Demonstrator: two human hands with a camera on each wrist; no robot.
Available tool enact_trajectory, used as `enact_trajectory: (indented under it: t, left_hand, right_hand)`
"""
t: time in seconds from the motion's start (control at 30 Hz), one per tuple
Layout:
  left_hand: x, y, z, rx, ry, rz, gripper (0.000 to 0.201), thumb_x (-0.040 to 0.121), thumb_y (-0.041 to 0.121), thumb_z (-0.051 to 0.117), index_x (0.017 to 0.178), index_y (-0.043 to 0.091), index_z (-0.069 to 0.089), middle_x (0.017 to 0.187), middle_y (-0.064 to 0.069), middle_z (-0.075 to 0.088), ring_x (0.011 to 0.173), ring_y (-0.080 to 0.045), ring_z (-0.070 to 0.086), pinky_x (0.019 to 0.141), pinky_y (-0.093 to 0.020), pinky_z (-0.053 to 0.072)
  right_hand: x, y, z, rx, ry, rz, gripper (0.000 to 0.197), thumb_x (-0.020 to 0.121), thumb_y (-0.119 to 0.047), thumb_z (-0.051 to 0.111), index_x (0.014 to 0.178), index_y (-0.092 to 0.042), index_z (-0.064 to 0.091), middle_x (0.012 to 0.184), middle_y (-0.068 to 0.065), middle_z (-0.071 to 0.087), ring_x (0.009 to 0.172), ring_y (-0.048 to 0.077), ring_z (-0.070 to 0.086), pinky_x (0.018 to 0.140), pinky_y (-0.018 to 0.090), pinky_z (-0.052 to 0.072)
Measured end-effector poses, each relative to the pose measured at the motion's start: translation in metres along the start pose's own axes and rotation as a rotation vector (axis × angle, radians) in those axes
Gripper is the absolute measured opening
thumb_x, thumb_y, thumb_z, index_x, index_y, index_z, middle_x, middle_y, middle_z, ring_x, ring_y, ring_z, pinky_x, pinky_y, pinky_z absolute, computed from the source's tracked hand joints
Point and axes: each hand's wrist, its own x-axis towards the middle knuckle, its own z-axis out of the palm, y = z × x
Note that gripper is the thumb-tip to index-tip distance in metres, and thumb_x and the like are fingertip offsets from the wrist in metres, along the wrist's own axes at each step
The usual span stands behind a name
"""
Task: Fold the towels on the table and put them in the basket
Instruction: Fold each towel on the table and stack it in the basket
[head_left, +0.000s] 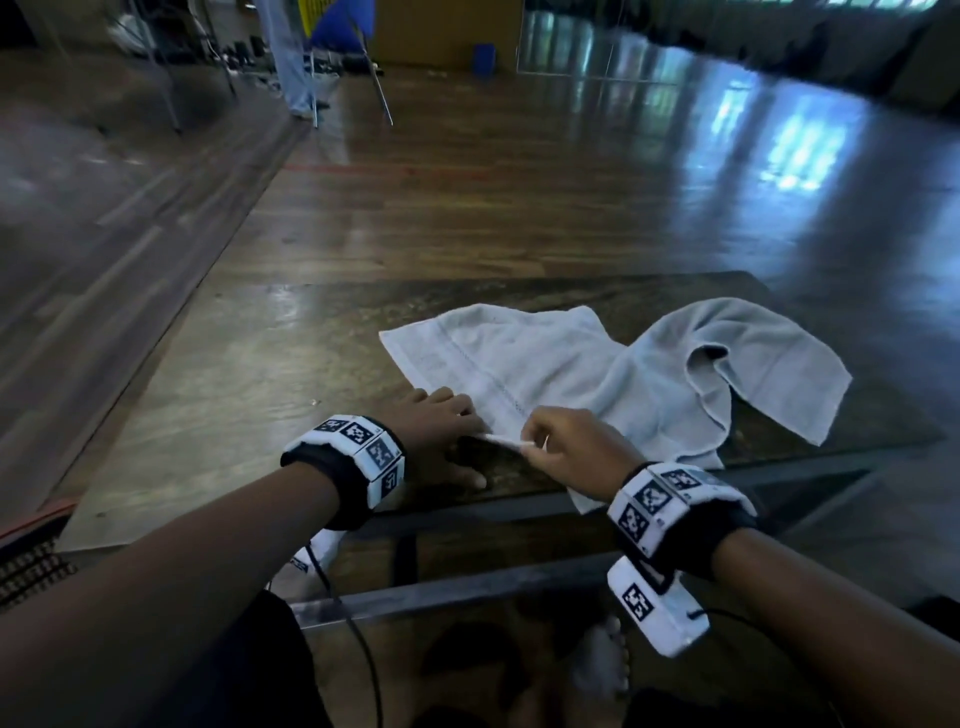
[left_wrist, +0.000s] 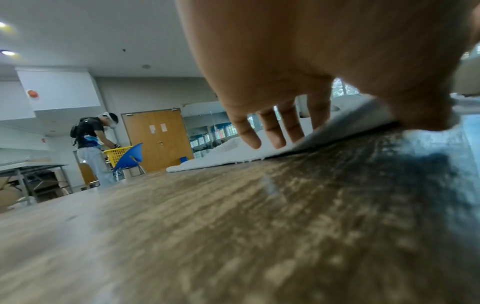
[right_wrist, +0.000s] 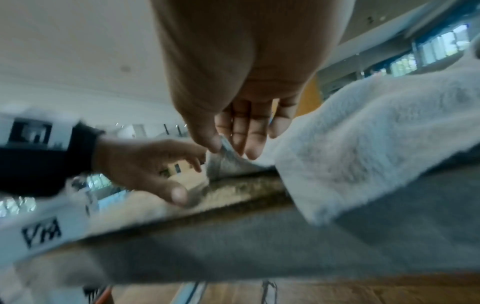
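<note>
A pale grey towel (head_left: 571, 364) lies rumpled on the wooden table (head_left: 234, 389), its right part bunched and one near corner hanging over the front edge. My right hand (head_left: 566, 441) pinches the towel's near hem between thumb and fingers, lifting it slightly; the right wrist view shows the pinched towel (right_wrist: 363, 133) under that hand (right_wrist: 233, 82). My left hand (head_left: 447, 421) is beside it, fingers straight and touching the same hem, thumb resting on the table. In the left wrist view the straight fingers (left_wrist: 272, 131) lie over the towel (left_wrist: 226, 152). No basket of mine shows clearly.
The table's left half (left_wrist: 233, 226) is bare wood. A metal frame bar (head_left: 467, 587) runs below the front edge. A dark meshed thing with an orange rim (head_left: 31, 566) sits at the left edge. Far off, a person (left_wrist: 91, 144) stands by a yellow basket (left_wrist: 116, 156) and a blue chair (left_wrist: 131, 157).
</note>
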Motion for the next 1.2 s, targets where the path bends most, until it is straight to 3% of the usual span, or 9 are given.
enact_trajectory:
  t: [0.13, 0.27, 0.4, 0.53, 0.7, 0.8, 0.9, 1.03, 1.2]
  left_hand:
    - [0.002, -0.004, -0.006, 0.003, 0.164, -0.035, 0.023, 0.092, 0.038, 0.042, 0.107, 0.023, 0.052, 0.111, 0.001, 0.058, 0.109, -0.024, 0.048, 0.098, -0.04, 0.028]
    - [0.004, -0.018, -0.018, -0.086, 0.253, -0.138, 0.024, 0.089, 0.03, 0.047, 0.11, 0.019, 0.048, 0.109, -0.007, 0.063, 0.106, -0.03, 0.055, 0.092, -0.036, 0.032]
    - [-0.002, -0.04, -0.034, -0.083, 0.276, -0.188, 0.022, 0.089, 0.025, 0.045, 0.11, 0.021, 0.051, 0.1, -0.005, 0.067, 0.095, -0.031, 0.06, 0.081, -0.031, 0.03]
    - [-0.017, -0.074, -0.064, -0.131, 0.396, -0.328, 0.021, 0.094, 0.031, 0.043, 0.088, 0.018, 0.058, 0.088, -0.01, 0.068, 0.085, -0.032, 0.062, 0.072, -0.032, 0.034]
    - [-0.039, -0.109, -0.153, -0.235, 0.698, -0.351, 0.03, 0.091, 0.03, 0.049, 0.084, 0.008, 0.067, 0.078, -0.015, 0.068, 0.075, -0.032, 0.062, 0.067, -0.035, 0.045]
    - [-0.063, -0.12, -0.231, -0.188, 0.947, -0.314, 0.016, 0.087, 0.009, 0.056, 0.09, 0.003, 0.07, 0.081, -0.022, 0.069, 0.078, -0.036, 0.066, 0.068, -0.037, 0.048]
    - [-0.097, -0.118, -0.31, -0.091, 1.118, -0.316, 0.019, 0.085, 0.006, 0.059, 0.098, 0.007, 0.073, 0.089, -0.023, 0.072, 0.084, -0.037, 0.068, 0.07, -0.036, 0.05]
    - [-0.16, -0.09, -0.394, -0.067, 1.268, -0.294, 0.013, 0.082, 0.011, 0.067, 0.091, 0.008, 0.074, 0.083, -0.017, 0.072, 0.077, -0.027, 0.066, 0.066, -0.026, 0.036]
    - [-0.24, -0.048, -0.444, -0.204, 1.247, -0.256, 0.01, 0.084, 0.022, 0.065, 0.09, 0.015, 0.069, 0.069, -0.006, 0.068, 0.058, -0.017, 0.061, 0.056, -0.022, 0.047]
  right_hand:
    - [0.005, -0.003, -0.047, 0.115, 0.11, -0.018, 0.007, 0.085, -0.018, 0.058, 0.08, -0.016, 0.055, 0.075, -0.001, 0.062, 0.068, 0.013, 0.058, 0.063, 0.026, 0.046]
    - [0.007, -0.003, -0.093, 0.163, 0.195, 0.001, 0.008, 0.084, -0.008, 0.057, 0.077, -0.01, 0.053, 0.066, 0.002, 0.062, 0.055, 0.02, 0.064, 0.053, 0.024, 0.048]
    - [0.017, -0.002, -0.136, 0.247, 0.316, 0.054, 0.01, 0.085, -0.003, 0.055, 0.078, -0.008, 0.052, 0.063, 0.006, 0.065, 0.052, 0.009, 0.067, 0.046, 0.022, 0.053]
    - [0.031, 0.003, -0.18, 0.317, 0.431, 0.125, 0.011, 0.085, 0.005, 0.054, 0.09, -0.003, 0.058, 0.073, 0.008, 0.061, 0.053, 0.017, 0.065, 0.051, 0.02, 0.055]
    - [0.042, -0.016, -0.233, 0.265, 0.48, 0.078, 0.014, 0.09, 0.003, 0.05, 0.097, 0.006, 0.063, 0.089, 0.021, 0.066, 0.065, 0.016, 0.063, 0.057, 0.016, 0.056]
    - [0.045, -0.045, -0.279, 0.219, 0.617, 0.01, 0.011, 0.09, -0.005, 0.053, 0.088, -0.011, 0.063, 0.09, 0.012, 0.066, 0.081, 0.023, 0.065, 0.079, 0.036, 0.057]
    - [0.042, -0.08, -0.327, 0.268, 0.721, -0.086, 0.011, 0.09, -0.005, 0.053, 0.088, -0.013, 0.06, 0.093, 0.011, 0.064, 0.092, 0.032, 0.065, 0.087, 0.047, 0.053]
    - [0.021, -0.121, -0.382, 0.266, 0.862, -0.179, 0.019, 0.09, -0.007, 0.054, 0.081, -0.023, 0.059, 0.083, 0.006, 0.066, 0.074, 0.023, 0.067, 0.069, 0.035, 0.059]
    - [-0.021, -0.166, -0.425, 0.226, 0.938, -0.212, 0.014, 0.088, -0.009, 0.056, 0.082, -0.019, 0.062, 0.066, -0.003, 0.063, 0.041, -0.003, 0.058, 0.041, 0.01, 0.045]
